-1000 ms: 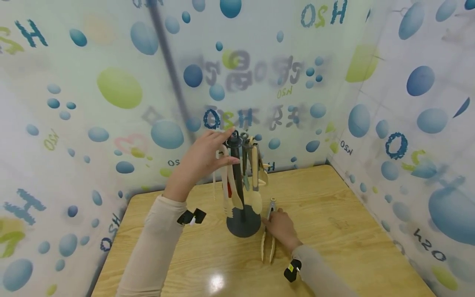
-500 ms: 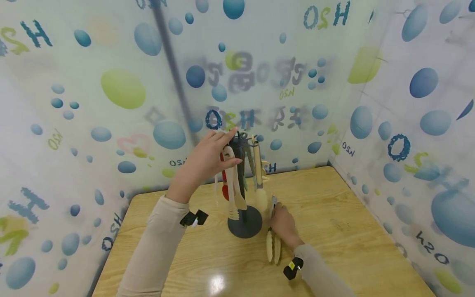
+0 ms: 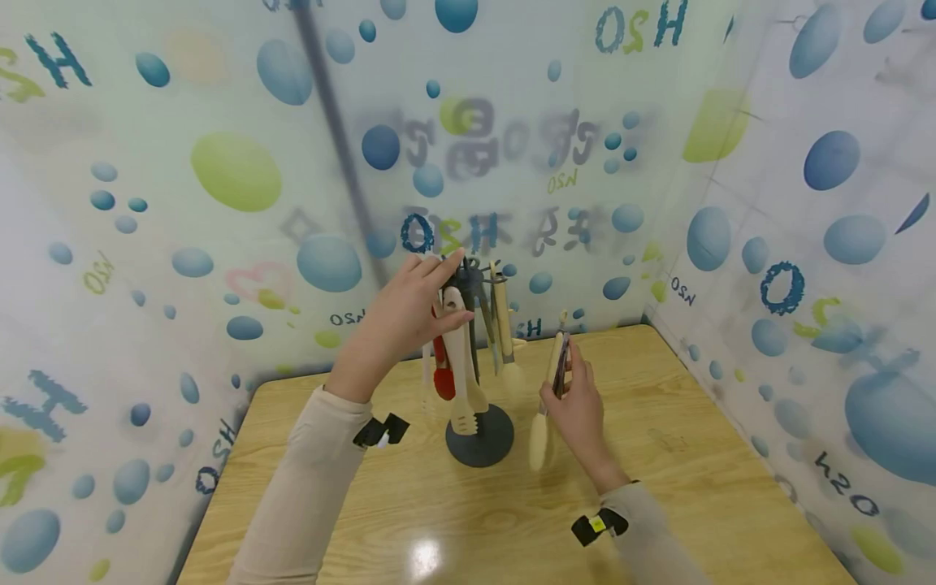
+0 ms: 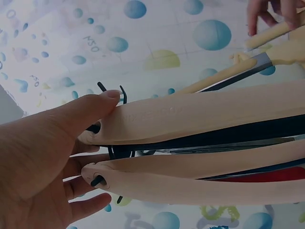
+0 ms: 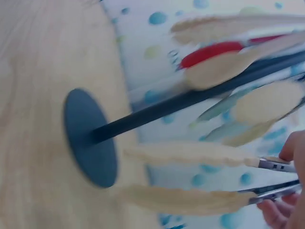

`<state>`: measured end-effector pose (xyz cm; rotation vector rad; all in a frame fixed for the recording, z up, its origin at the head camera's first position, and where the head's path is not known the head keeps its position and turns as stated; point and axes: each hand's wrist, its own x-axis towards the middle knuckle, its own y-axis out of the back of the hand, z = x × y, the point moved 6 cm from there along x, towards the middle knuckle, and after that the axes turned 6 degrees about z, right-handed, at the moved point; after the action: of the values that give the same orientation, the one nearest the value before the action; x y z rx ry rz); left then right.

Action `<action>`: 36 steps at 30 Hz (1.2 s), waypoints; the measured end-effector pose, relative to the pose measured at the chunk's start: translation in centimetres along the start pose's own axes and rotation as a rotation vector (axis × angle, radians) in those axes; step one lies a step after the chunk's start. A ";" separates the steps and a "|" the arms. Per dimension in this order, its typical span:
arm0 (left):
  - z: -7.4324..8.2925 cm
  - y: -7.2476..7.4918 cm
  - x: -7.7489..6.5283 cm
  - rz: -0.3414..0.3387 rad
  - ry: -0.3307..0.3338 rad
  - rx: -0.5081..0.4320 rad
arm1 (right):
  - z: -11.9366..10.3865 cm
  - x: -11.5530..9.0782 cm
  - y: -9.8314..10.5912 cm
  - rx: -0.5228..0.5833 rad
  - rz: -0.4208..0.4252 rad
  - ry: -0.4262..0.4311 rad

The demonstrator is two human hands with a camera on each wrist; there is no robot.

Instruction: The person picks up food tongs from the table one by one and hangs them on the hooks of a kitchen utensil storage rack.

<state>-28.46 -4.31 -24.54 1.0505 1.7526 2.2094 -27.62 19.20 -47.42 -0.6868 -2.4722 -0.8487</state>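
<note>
A dark utensil stand (image 3: 480,443) with a round base stands upright on the wooden table, several kitchen utensils hanging from its hooks. At its top, my left hand (image 3: 398,321) holds the stand; in the left wrist view its thumb lies against a beige utensil handle (image 4: 190,109), with the other fingers behind. To the right of the stand, my right hand (image 3: 581,410) grips a pair of beige-tipped tongs (image 3: 539,443), held tips down. The tongs' two arms (image 5: 190,155) are apart in the right wrist view, where most of the hand is out of frame.
Among the hanging pieces are a red-headed utensil (image 3: 444,383), a beige slotted one (image 3: 464,418) and a pale spoon-like head (image 3: 513,376). The wooden table (image 3: 658,455) meets patterned curtain-like walls (image 3: 241,175) behind and at the right.
My right hand has lifted the tongs off the table, up and to the right, tilting them upright. The stand's hanging utensils have turned; my left hand stays near its top.
</note>
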 end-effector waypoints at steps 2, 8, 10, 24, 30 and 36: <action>0.1 0.1 0.0 0.001 -0.002 0.000 | -1.9 0.2 0.9 0.034 0.050 0.090; 0.2 0.2 0.0 0.001 0.000 0.013 | -7.1 0.0 2.6 0.102 0.103 0.350; 0.3 0.1 0.0 0.002 0.005 0.023 | -8.4 -0.2 2.7 0.108 0.104 0.422; 1.2 0.3 -0.1 0.072 -0.013 0.129 | -12.9 -0.3 2.2 0.081 0.093 0.595; 1.5 0.3 0.0 0.086 -0.017 0.162 | -12.7 -0.3 1.3 0.048 0.074 0.598; 1.6 0.2 0.1 0.113 -0.035 0.185 | -12.6 -0.1 1.0 0.044 0.075 0.594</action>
<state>-27.54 -3.06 -24.18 1.2481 1.9594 2.1088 -23.99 11.59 -38.03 -0.4272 -1.9148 -0.8223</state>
